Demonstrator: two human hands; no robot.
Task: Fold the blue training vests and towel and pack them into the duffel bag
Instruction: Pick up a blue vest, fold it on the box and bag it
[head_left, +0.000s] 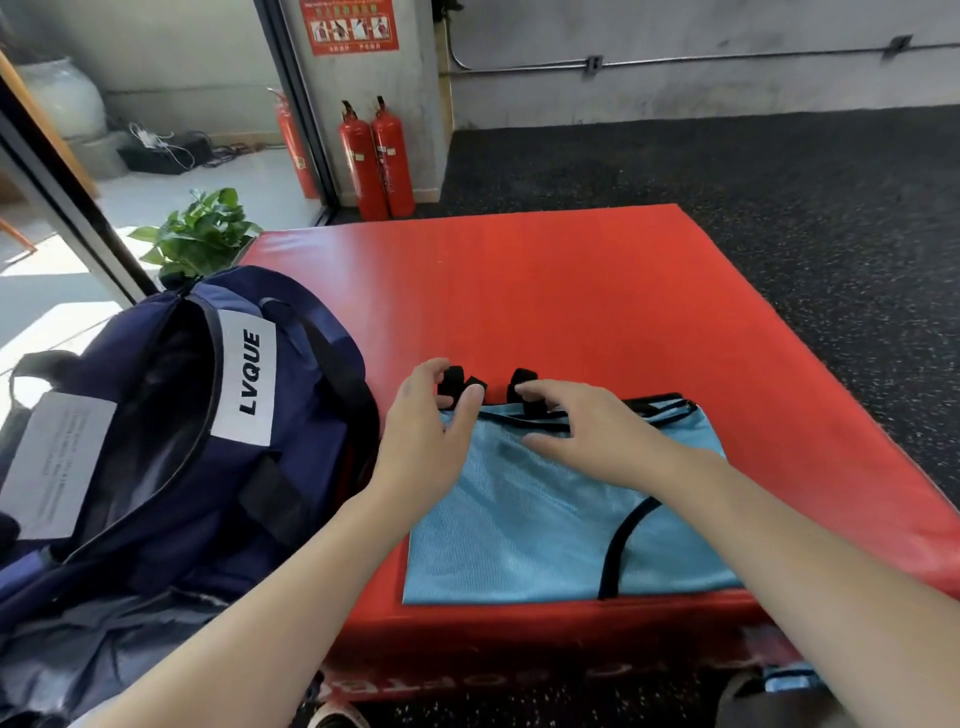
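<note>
Red mat on speckled floor, two red extinguishers — potted plant at left

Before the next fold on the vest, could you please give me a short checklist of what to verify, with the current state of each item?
1. Blue vest lies flat on the red mat: ok.
2. Black straps at the vest's far edge are gathered: not ok, they stick out past the edge.
3. Left hand is at the vest's far left corner, fingers relaxed, holding nothing: ok.
4. Right hand is over the vest's far edge, ready to help: ok.
5. Duffel bag beside the mat is unzipped: ok.
6. Towel is within reach: cannot tell, not in view.
</note>
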